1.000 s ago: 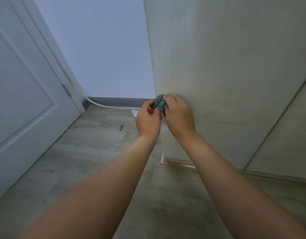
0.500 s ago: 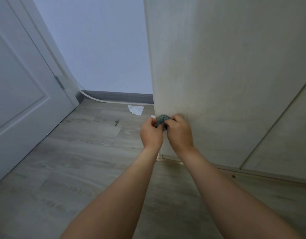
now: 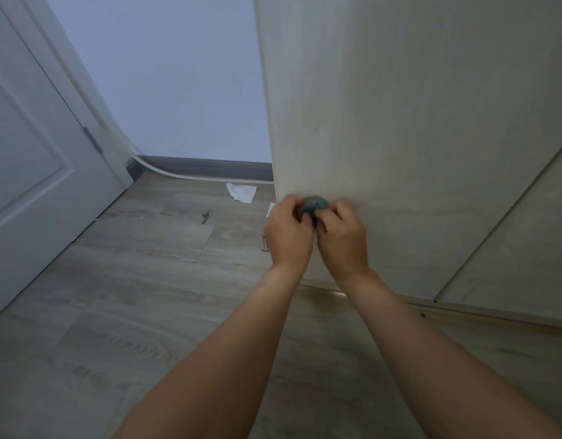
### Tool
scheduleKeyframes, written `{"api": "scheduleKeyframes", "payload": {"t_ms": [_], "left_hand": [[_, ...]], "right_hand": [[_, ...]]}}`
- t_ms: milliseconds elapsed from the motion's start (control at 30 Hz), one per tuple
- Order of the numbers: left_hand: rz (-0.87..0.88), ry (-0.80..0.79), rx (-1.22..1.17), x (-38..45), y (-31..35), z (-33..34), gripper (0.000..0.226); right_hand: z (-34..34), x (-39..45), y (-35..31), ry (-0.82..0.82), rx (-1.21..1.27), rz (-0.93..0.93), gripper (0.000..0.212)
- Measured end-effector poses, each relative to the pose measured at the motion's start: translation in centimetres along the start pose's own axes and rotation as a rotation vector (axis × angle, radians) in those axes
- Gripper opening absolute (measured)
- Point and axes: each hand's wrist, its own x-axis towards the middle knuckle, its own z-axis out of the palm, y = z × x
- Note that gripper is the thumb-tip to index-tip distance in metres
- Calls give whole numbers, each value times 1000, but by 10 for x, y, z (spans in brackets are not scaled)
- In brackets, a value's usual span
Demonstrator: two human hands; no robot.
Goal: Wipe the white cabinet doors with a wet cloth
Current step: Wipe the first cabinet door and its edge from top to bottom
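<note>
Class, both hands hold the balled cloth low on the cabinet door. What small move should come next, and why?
Probably slide the cloth down toward the door's bottom edge. Left hand and right hand pinch it against the white cabinet door, and a strip of panel lies below their grip.

Soft, dim, bluish light fills the room, without glare. Hands [image 3: 317,236] blur slightly. Wide-angle distortion bends the door [image 3: 29,160] at left.
</note>
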Motion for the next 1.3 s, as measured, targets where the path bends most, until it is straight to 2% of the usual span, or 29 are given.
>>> {"api": "scheduleKeyframes", "payload": {"t_ms": [100, 167, 200, 267, 367, 433, 500, 600, 633, 700, 800, 900, 933, 967, 1033, 1133, 1167, 1233, 1300], "left_hand": [[281, 209, -166, 23, 52, 4, 22], [331, 270, -227, 29, 67, 10, 20], [306, 285, -213, 24, 65, 14, 18], [188, 284, -133, 7, 41, 23, 16], [-50, 37, 44, -16, 3, 30, 15], [-116, -125, 117, -19, -5, 29, 7], [-86, -157, 95, -19, 6, 23, 3], [117, 4, -8, -7, 43, 16, 7], [156, 43, -64, -1, 55, 16, 9], [155, 39, -161, 6, 69, 21, 10], [37, -17, -91, -12, 47, 39, 9], [-99, -230, 124, -39, 2, 52, 5], [-101, -263, 142, -44, 0, 51, 7], [-72, -238, 106, -42, 7, 51, 12], [61, -82, -58, -31, 43, 48, 21], [367, 49, -159, -8, 96, 44, 18], [422, 60, -151, -5, 101, 46, 16], [417, 79, -93, -12, 89, 58, 12], [303, 10, -3, -35, 61, 69, 14]], "right_hand": [[-39, 59, -10, 345, 25, -47, 7], [-48, 79, -10, 438, 33, -73, 7], [-46, 75, -7, 414, 27, -88, 7], [-29, 45, 2, 264, 8, -92, 10], [-10, -6, 24, 6, -23, -6, 11], [-9, -16, 30, -79, -25, 51, 10], [-19, -11, 26, -63, -19, 49, 11], [-47, 24, 14, 137, -6, -13, 8], [-58, 38, 13, 215, -6, -32, 6], [-70, 57, 14, 302, -46, -68, 16], [-57, 31, 32, 189, -103, -71, 12], [-40, -23, 55, -61, -106, 23, 13], [-41, -30, 59, -81, -88, 40, 11], [-48, -26, 59, -53, -65, 44, 10], [-68, 2, 51, 95, -51, 21, 12], [-100, 57, 38, 411, -46, -29, 11], [-102, 65, 38, 454, -49, -22, 11], [-96, 54, 47, 405, -84, -18, 10], [-80, 17, 60, 255, -126, -17, 12]]}}
